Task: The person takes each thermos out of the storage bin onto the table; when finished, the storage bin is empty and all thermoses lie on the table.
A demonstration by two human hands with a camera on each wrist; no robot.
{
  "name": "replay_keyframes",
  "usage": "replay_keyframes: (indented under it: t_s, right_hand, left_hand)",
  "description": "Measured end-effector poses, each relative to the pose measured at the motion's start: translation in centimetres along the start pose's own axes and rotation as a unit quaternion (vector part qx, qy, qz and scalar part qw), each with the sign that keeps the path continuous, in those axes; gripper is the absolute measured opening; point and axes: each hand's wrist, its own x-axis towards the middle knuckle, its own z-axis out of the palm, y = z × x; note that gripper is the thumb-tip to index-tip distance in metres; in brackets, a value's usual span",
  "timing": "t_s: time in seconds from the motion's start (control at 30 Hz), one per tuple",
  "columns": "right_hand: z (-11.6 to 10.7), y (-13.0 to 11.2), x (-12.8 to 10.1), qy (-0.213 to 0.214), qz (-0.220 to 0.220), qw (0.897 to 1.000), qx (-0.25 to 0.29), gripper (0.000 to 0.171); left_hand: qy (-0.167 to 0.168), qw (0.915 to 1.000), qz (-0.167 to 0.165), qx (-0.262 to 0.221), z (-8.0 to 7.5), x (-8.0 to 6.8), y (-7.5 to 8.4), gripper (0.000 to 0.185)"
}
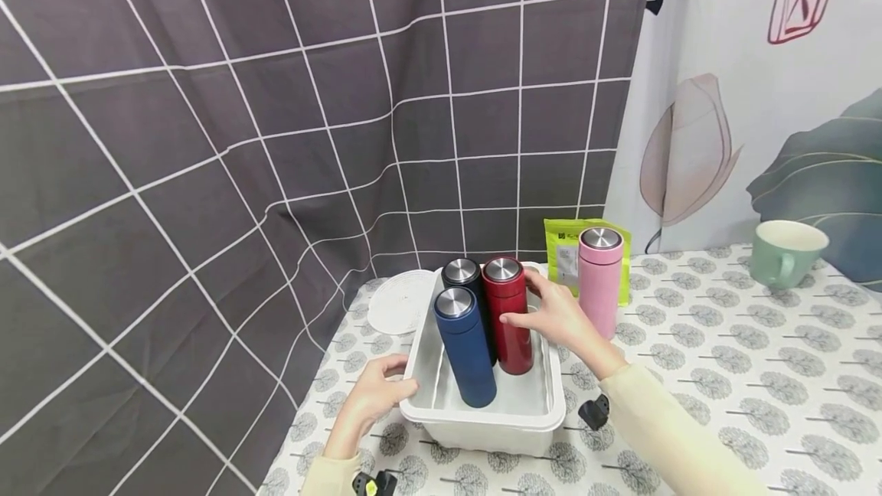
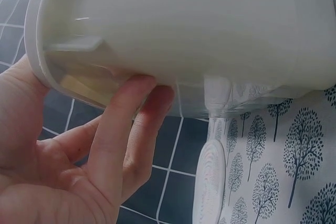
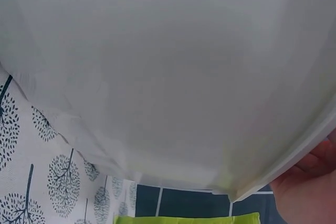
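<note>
A white plastic bin (image 1: 485, 418) stands on the table in the head view. Inside it, upright or slightly leaning, are a red thermos bottle (image 1: 511, 331), a blue thermos bottle (image 1: 470, 358) and a black one (image 1: 455, 272), all with steel-topped lids. My right hand (image 1: 561, 318) grips the red bottle near its top, thumb on the near side. At the bin's left rim my left hand (image 1: 375, 396) holds on, with its fingers (image 2: 118, 124) against the outer wall below the rim. The right wrist view is mostly filled by the bin's outer wall (image 3: 157, 77).
A pink thermos bottle (image 1: 599, 289) stands right of the bin, before a lime-green pouch (image 1: 561, 243). Farther right is a green mug (image 1: 779, 255). A round white mat (image 1: 398, 301) lies left behind the bin. A dark checked curtain (image 1: 455, 121) hangs behind.
</note>
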Motion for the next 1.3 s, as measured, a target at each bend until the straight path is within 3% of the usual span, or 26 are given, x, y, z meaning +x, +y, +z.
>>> replay_keyframes:
  t_s: [0.4, 0.73, 1.03, 1.3]
  right_hand:
    - [-0.1, -0.3, 0.4, 0.001, -0.007, 1.000, -0.028, 0.077]
    - [1.1, -1.3, 0.8, 0.003, -0.024, 1.000, -0.018, 0.072]
    - [0.2, -0.6, 0.8, 0.018, -0.027, 0.999, 0.006, 0.079]
    - [-0.5, -0.6, -0.4, 0.039, -0.016, 0.999, 0.022, 0.079]
  left_hand:
    - [0.011, 0.9998, 0.011, 0.009, 0.2, -0.2, 0.0, 0.052]
    - [0.035, 0.9992, -0.002, 0.017, -0.9, -1.0, 0.0, 0.051]
    - [0.026, 0.9996, 0.001, 0.012, -0.4, -0.1, 0.5, 0.052]
    - [0.016, 0.9999, -0.006, 0.004, 0.1, -0.2, 0.3, 0.052]
